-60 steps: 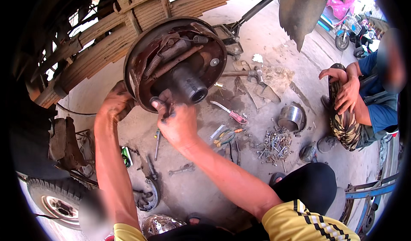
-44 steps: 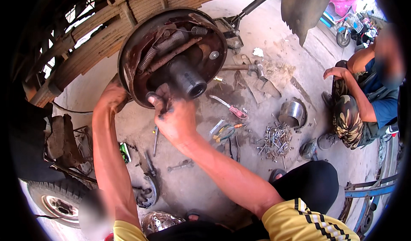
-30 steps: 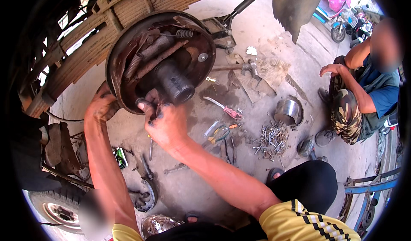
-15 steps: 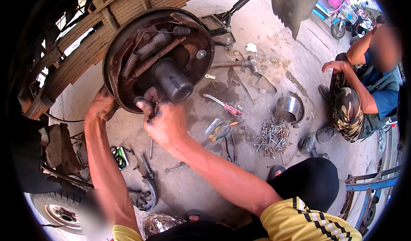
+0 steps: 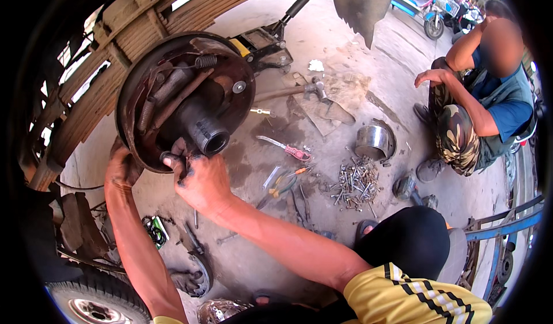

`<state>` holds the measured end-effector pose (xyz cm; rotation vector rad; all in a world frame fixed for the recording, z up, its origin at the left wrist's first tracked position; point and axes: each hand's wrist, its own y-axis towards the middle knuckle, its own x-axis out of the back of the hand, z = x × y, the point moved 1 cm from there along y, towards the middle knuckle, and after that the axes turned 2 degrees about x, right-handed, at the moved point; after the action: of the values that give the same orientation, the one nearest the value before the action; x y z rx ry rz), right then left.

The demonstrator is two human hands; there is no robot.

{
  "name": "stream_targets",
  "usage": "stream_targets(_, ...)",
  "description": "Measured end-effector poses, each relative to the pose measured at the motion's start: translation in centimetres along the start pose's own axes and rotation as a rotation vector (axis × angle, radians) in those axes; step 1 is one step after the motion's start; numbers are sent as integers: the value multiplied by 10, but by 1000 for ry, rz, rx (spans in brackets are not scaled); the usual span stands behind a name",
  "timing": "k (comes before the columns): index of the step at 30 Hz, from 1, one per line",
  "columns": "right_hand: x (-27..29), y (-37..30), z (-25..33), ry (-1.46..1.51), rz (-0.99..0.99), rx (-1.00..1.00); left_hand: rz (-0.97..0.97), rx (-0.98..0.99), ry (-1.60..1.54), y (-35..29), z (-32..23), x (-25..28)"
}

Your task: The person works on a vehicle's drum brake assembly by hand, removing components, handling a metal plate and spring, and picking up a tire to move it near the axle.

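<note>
A round, rusty brake backing plate (image 5: 128,114) stands tilted at the upper left, with coil springs (image 5: 146,114) and curved brake shoes inside. From its middle a greasy hollow axle hub (image 5: 203,129) sticks out toward me. My right hand (image 5: 201,183), blackened with grease, is closed at the plate's lower inner edge, below the hub. Thumb and fingers pinch a small round metal part (image 5: 166,154) there. My left hand (image 5: 122,165) reaches behind the plate's lower left rim; its fingers are hidden.
A leaf spring (image 5: 95,93) runs behind the plate, near a floor jack (image 5: 262,46). On the concrete lie a hammer (image 5: 317,89), a red-handled knife (image 5: 296,152), pliers (image 5: 282,184), a bolt pile (image 5: 357,183) and a metal ring (image 5: 371,142). A person (image 5: 481,102) crouches right; a tyre (image 5: 98,301) lies lower left.
The whole view has shifted, so the plate and floor things sit further left. Both hands keep their places at the plate, the right still pinching the small part.
</note>
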<state>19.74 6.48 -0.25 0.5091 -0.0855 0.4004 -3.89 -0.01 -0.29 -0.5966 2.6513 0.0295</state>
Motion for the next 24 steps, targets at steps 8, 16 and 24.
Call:
stream_targets(8,-2,1,-5,30,1,7,24,-13,100,7,10,20)
stream_targets(16,-1,0,-5,8,0,-23,122,-29,153,-2,4,-15)
stream_targets(24,-4,-4,4,30,-6,55,-233,-44,552,-3,3,9)
